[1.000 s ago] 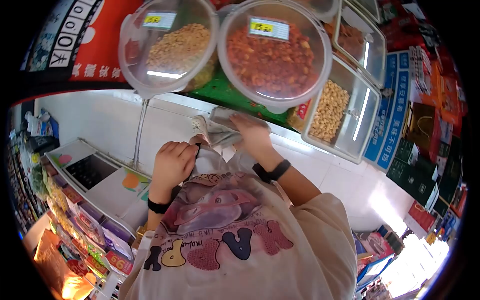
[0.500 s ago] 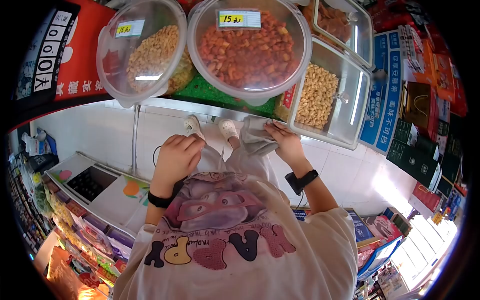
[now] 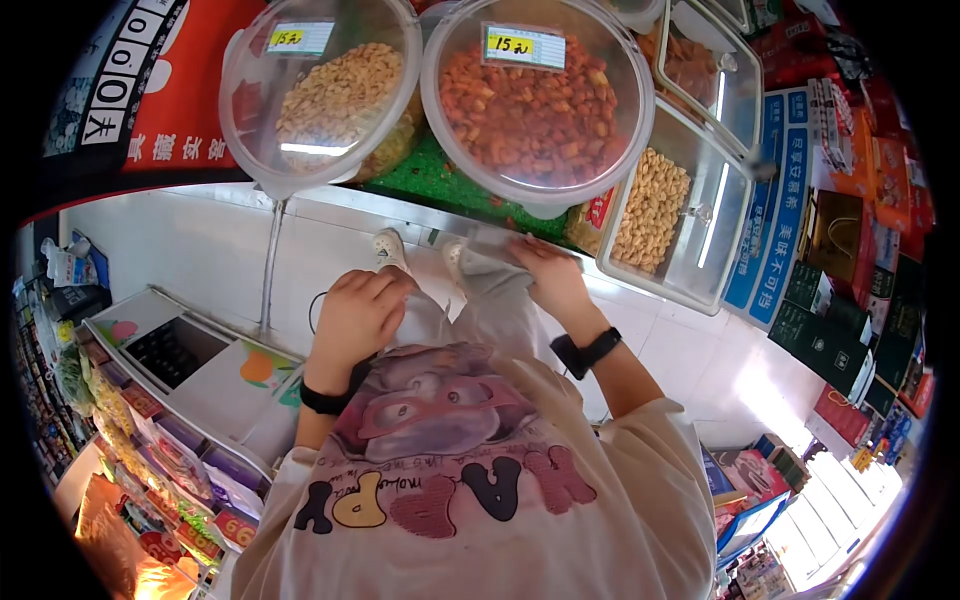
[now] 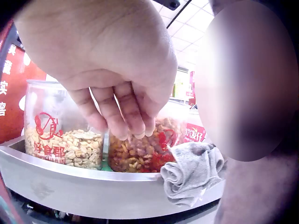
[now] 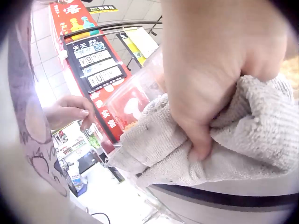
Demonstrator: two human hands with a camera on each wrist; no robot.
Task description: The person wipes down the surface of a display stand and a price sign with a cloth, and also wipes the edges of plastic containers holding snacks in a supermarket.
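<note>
At the front rim of the bench [image 4: 107,193], gripping a grey cloth [image 5: 229,161] in the right hand [image 3: 553,278], with the fingers curled into bunched folds and the thumb pressed against the fabric. Overlapping the metal rim with the cloth in the left wrist view; hard to tell how much touches.

In front of the body, holding nothing in the left hand [image 3: 362,308], with the fingers loosely bent and well apart from the cloth.

Beyond the hands, near a tub of pale nuts [image 3: 250,95] on the left and a tub of orange snack [image 3: 612,50] beside it, both with a yellow-marked price tag [image 3: 525,46] on top. Under and around those tubs, on a green mat [image 3: 440,185]. To the right of both, close to a clear bin [image 3: 690,240] of tan nuts, just past the right hand.

Below, on a pale floor [image 3: 680,370], in white shoes [image 3: 392,250].
</note>
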